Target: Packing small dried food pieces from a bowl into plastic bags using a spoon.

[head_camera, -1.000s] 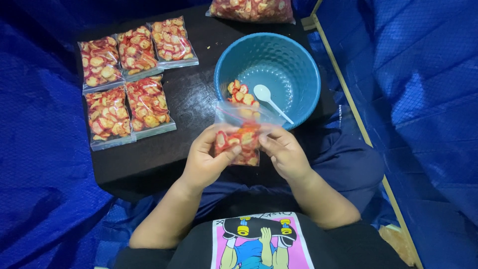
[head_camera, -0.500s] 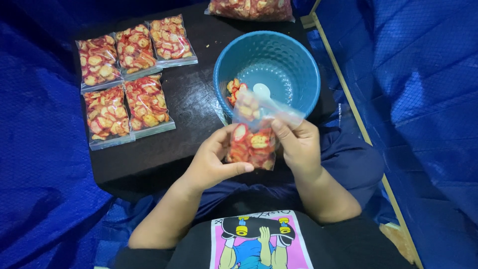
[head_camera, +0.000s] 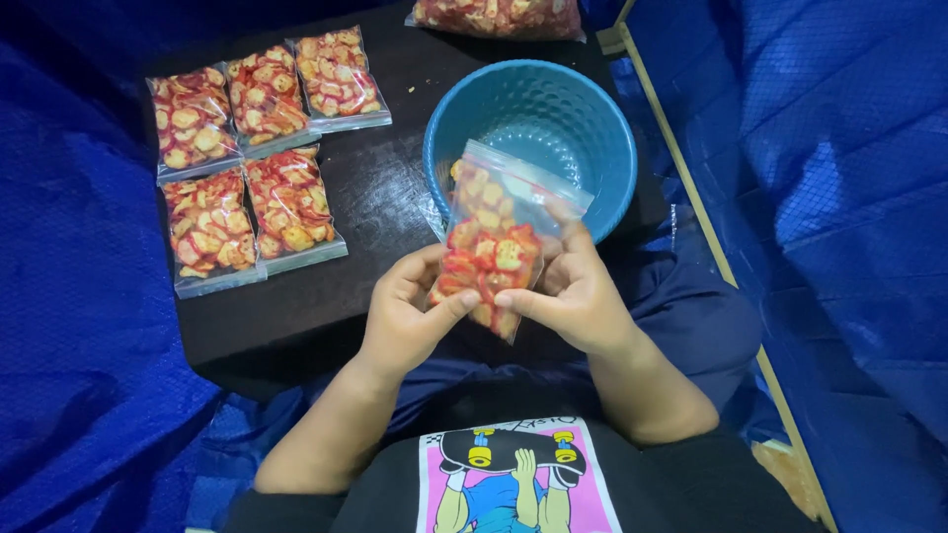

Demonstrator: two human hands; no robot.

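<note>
Blue tarpaulin surrounds the black table [head_camera: 326, 296]. We grip a clear bag of red chips [head_camera: 491, 247] with both hands, left hand [head_camera: 407, 314] and right hand [head_camera: 573, 296] closed on its near end; its long axis tilts far-right, over the blue bowl [head_camera: 602, 148].

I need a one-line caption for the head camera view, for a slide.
Both hands, left hand and right hand, hold a clear snack bag before a blue bowl, five filled bags lying alongside.
</note>
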